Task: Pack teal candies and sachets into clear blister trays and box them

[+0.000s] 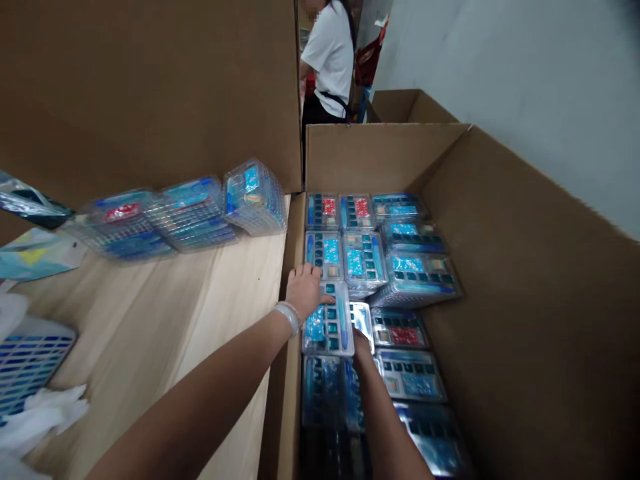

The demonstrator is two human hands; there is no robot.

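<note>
A large cardboard box [515, 287] is packed with clear plastic blister packs [365, 260] holding blue and teal items, some with red labels. My left hand [305, 290] lies across the top edge of one blister pack [327, 323], which sits tilted among the others. My right hand [361, 345] presses in at that pack's right side, beside a shiny pack. Its fingers are hidden behind the plastic. Lower layers in the box are mostly hidden.
Several similar packs [190, 213] lean in a row on a light wooden table [150, 320] beside the box. White crumpled material [45, 417] lies at the table's left. A co-worker in a white shirt [330, 60] stands beyond a tall cardboard panel [150, 87], near another box [410, 107].
</note>
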